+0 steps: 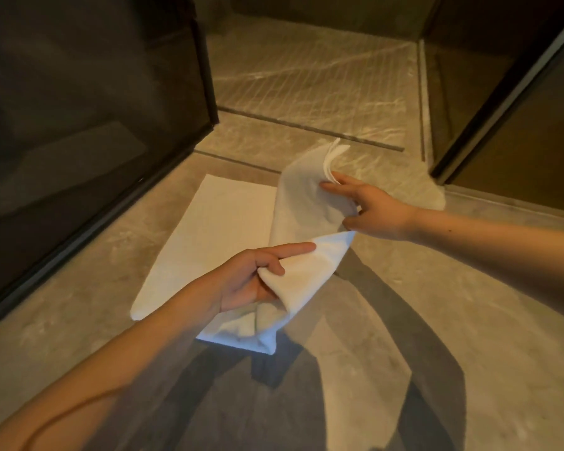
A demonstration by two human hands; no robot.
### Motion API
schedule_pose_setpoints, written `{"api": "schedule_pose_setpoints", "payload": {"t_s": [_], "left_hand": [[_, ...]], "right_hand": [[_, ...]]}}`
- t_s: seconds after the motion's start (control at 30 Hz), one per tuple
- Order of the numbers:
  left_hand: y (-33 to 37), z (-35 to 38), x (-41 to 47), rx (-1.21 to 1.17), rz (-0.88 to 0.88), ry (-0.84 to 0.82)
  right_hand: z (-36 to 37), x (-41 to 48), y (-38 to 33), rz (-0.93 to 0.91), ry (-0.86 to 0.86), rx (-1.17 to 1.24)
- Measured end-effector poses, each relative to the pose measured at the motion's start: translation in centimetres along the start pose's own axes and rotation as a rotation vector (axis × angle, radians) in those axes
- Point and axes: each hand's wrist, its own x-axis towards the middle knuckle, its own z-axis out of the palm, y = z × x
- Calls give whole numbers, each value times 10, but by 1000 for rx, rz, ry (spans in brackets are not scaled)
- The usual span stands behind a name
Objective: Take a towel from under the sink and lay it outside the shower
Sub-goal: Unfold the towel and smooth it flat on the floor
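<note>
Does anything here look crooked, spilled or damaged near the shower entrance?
Only the white towel: one part lies flat on the floor beside the dark glass panel, the rest is lifted and bunched between the left hand and the right hand. I see no spill or damage.

Both arms extended; left hand (253, 279) grips towel (222, 219), right hand (376, 209) pinches it.
</note>
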Motion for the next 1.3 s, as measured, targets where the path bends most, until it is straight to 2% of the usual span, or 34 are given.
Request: {"api": "schedule_pose_setpoints", "payload": {"t_s": [0.27,0.43,0.57,0.77,0.83,0.9,0.93,0.97,1.03,1.07,1.1,1.13,1.2,1.3], "left_hand": [[-37,70,63,102,-153,-41],[-76,89,96,242,-276,39],[-99,94,110,370,-333,71],[-100,91,112,507,-312,-22],[-93,89,114,504,-202,-46],[-83,88,114,462,-12,10],[-79,87,113,522,111,81],[-76,83,114,708,266,164],[-75,70,117,1387,504,246],[-76,62,120,1673,504,213],[-78,53,123,1864,427,168],[-81,45,126,1984,343,136],[-89,27,130,2072,270,95],[-98,11,133,2087,340,97]], "right_hand": [[1,-86,81,186,92,-101],[37,-118,131,367,25,-26],[56,-129,158,440,34,49],[64,-127,165,481,-8,10],[60,-124,157,549,15,-185],[60,-122,138,654,147,-436],[64,-121,130,656,211,-488],[70,-119,122,616,258,-476],[84,-115,110,498,256,-337],[91,-113,106,455,227,-273],[98,-111,103,444,185,-233],[107,-110,101,460,145,-205],[127,-110,102,521,86,-180],[156,-120,112,480,89,-290]]}}
